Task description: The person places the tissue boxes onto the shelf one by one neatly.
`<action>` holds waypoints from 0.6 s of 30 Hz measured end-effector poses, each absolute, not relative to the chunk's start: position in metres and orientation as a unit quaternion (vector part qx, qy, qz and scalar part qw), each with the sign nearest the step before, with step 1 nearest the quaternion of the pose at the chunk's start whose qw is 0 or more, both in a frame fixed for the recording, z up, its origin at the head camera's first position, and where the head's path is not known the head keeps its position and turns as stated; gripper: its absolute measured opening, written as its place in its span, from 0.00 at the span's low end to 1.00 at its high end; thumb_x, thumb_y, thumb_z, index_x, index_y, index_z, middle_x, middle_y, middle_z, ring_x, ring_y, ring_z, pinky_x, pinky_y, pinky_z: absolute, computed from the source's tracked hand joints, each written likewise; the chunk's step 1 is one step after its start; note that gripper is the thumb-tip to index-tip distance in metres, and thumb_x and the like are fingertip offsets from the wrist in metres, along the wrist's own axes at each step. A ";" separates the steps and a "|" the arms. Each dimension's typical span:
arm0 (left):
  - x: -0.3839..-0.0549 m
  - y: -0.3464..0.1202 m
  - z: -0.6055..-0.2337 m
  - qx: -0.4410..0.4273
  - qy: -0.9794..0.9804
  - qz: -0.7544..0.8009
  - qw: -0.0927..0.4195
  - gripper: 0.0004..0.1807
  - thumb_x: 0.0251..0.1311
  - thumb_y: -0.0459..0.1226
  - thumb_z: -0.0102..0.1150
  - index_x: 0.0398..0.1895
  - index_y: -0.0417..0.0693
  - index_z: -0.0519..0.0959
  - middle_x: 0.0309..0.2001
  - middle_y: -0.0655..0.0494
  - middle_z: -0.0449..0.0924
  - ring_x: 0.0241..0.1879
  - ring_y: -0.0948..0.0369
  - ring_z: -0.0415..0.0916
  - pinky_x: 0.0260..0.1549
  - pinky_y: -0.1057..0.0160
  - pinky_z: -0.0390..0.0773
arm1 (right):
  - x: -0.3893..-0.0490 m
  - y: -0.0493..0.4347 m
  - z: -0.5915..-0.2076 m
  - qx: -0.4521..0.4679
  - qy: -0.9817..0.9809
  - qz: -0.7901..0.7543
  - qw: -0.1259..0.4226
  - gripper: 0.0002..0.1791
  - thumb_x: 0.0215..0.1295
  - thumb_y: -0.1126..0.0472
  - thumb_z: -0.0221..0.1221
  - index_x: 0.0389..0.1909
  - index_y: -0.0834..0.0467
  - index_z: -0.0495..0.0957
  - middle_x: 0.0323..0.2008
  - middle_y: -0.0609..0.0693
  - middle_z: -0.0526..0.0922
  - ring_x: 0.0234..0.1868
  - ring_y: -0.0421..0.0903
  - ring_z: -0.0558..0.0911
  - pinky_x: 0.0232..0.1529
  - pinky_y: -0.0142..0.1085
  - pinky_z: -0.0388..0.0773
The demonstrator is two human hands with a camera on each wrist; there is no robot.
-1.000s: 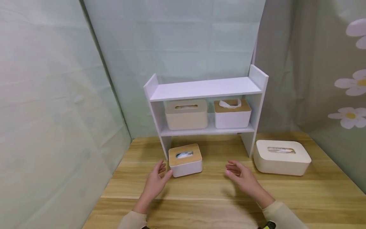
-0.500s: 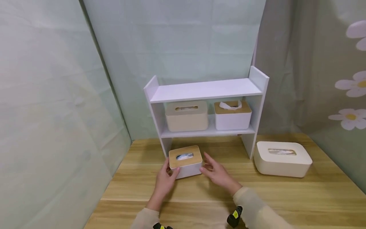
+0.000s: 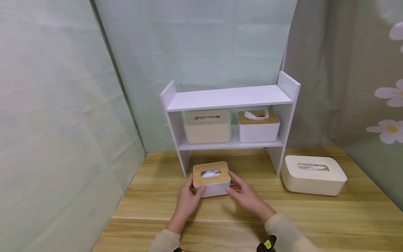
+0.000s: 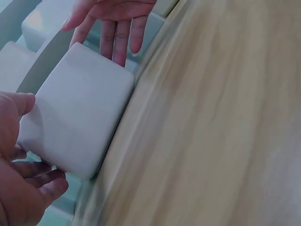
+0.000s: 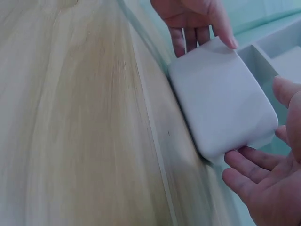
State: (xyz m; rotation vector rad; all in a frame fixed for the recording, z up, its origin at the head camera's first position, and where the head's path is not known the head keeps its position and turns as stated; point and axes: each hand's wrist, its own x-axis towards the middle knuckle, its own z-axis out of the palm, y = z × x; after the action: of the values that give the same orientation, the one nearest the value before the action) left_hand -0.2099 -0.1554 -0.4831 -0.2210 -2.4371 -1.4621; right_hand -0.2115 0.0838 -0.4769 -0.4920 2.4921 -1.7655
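A small white tissue box (image 3: pixel 215 189) with a wood-look lid stands on the table, just in front of a white two-tier shelf (image 3: pixel 230 99). My left hand (image 3: pixel 187 200) grips its left end, thumb on the front face and fingers along the side. At the opposite end is my right hand (image 3: pixel 247 196), its fingertips touching the box's side. In the right wrist view, the right thumb (image 5: pixel 284 90) stands off from the box while the fingers (image 5: pixel 244 165) lie fairly straight against it. The tissue box's front face (image 4: pixel 77 110) fills the space between both hands in the left wrist view.
On the lower shelf sit a beige tissue box (image 3: pixel 207 130) at left and a white tissue box with a wooden lid (image 3: pixel 259 131) at right. A larger cream tissue box (image 3: pixel 314 180) stands on the wooden table (image 3: pixel 151 206), right of the shelf. Fabric hangs around the table.
Both hands have come to the small tissue box, the right one moving in from the right. The left hand has taken hold of it, and the box has shifted slightly rightward.
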 end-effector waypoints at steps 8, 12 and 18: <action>-0.207 -0.130 -0.482 -0.130 -0.851 -0.489 0.137 0.42 0.61 0.46 0.63 0.69 0.30 0.58 0.62 0.36 0.69 0.59 0.48 0.72 0.53 0.51 0.74 | -0.198 0.113 -0.458 -0.136 0.814 -0.565 -0.006 0.37 0.66 0.62 0.60 0.73 0.62 0.55 0.51 0.64 0.79 0.49 0.56 0.81 0.49 0.41 0.77; -0.208 -0.121 -0.485 -0.136 -0.855 -0.488 0.112 0.42 0.62 0.48 0.62 0.70 0.33 0.58 0.61 0.39 0.72 0.58 0.50 0.73 0.52 0.53 0.75 | -0.201 0.126 -0.473 -0.119 0.826 -0.551 -0.021 0.40 0.64 0.59 0.63 0.73 0.58 0.55 0.49 0.61 0.80 0.46 0.52 0.82 0.48 0.41 0.78; -0.209 -0.115 -0.485 -0.142 -0.868 -0.464 0.106 0.42 0.60 0.49 0.64 0.71 0.38 0.60 0.59 0.46 0.75 0.56 0.53 0.74 0.53 0.51 0.74 | -0.206 0.138 -0.489 -0.136 0.831 -0.538 -0.048 0.45 0.58 0.56 0.68 0.73 0.52 0.56 0.57 0.62 0.75 0.51 0.57 0.79 0.49 0.48 0.78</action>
State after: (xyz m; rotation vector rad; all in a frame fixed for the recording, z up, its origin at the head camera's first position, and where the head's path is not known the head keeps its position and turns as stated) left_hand -0.2088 -0.1146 -0.4848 -0.4185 -2.5552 -1.3680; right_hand -0.2062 0.1384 -0.4890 -0.4417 2.6922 -1.7422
